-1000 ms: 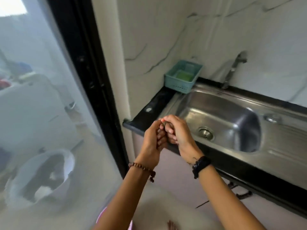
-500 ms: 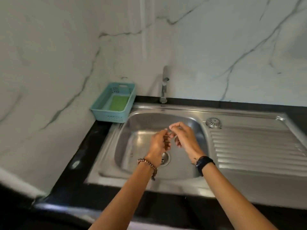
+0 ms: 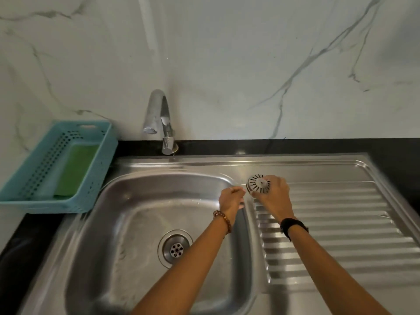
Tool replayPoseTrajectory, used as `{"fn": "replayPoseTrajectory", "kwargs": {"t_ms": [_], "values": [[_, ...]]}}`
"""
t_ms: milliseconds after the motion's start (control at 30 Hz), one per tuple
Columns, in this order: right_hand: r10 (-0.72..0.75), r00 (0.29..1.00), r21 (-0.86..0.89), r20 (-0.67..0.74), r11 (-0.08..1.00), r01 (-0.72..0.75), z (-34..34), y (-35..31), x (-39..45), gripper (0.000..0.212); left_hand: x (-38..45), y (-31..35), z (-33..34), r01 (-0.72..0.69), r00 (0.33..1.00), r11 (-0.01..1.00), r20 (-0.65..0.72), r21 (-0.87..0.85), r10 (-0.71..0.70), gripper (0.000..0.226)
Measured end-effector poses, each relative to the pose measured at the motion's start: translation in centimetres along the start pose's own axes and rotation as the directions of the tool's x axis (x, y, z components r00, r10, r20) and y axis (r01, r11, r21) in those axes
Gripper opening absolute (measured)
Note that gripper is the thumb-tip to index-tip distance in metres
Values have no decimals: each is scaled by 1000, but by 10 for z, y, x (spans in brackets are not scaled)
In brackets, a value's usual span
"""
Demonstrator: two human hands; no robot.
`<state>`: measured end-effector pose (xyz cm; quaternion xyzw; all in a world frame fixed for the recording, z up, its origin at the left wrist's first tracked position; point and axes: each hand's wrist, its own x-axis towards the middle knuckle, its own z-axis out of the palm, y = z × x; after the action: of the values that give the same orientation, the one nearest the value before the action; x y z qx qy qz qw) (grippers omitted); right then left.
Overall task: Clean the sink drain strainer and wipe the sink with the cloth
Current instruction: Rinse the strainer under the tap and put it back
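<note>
A round metal drain strainer [image 3: 258, 183] with slots sits at the near-left corner of the ribbed drainboard [image 3: 336, 223]. My right hand [image 3: 273, 196] is closed around its right side. My left hand [image 3: 230, 199] hovers over the basin's right rim, fingers curled shut, holding nothing that I can see. The steel sink basin [image 3: 127, 223] lies below, with the open drain hole [image 3: 176, 247] at its middle. A green cloth [image 3: 76, 169] lies inside the teal basket [image 3: 56, 204] at the left.
A chrome tap [image 3: 159, 119] stands behind the basin against the marble wall. Black countertop [image 3: 295, 146] frames the sink at the back and on the left.
My view swung from the doorway to straight over the sink. Both hands moved from the counter's left end, across the basin, to the strainer on the drainboard, and my right hand closed on it.
</note>
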<state>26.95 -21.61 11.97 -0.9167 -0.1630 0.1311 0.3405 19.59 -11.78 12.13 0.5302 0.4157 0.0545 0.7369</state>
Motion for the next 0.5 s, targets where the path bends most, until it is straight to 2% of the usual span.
{"fn": "replayPoseTrajectory", "kwargs": {"t_ms": [67, 167, 233, 300, 433, 500], "values": [[4, 1000, -74, 16, 997, -3, 5, 6, 8, 71, 9, -4, 6, -10, 1000, 999, 13, 37, 9, 12], [-19, 1000, -146, -9, 989, 18, 15, 6, 8, 72, 16, -7, 8, -32, 999, 999, 31, 33, 31, 15], [-41, 999, -85, -17, 996, 40, 20, 4, 4, 68, 16, -9, 6, -15, 999, 1000, 34, 4, 15, 15], [-50, 999, 8, 5, 999, 50, 27, -2, -4, 67, 13, -8, -1, 25, 1000, 997, 11, -75, -25, 5], [-148, 984, 156, 101, 979, 131, 48, -28, -20, 70, 7, -5, -37, 21, 998, 955, -51, -296, -38, 21], [-215, 967, 258, 134, 950, 175, 58, -50, -23, 71, 6, -2, -69, 21, 999, 923, -33, -383, -36, 21]]}}
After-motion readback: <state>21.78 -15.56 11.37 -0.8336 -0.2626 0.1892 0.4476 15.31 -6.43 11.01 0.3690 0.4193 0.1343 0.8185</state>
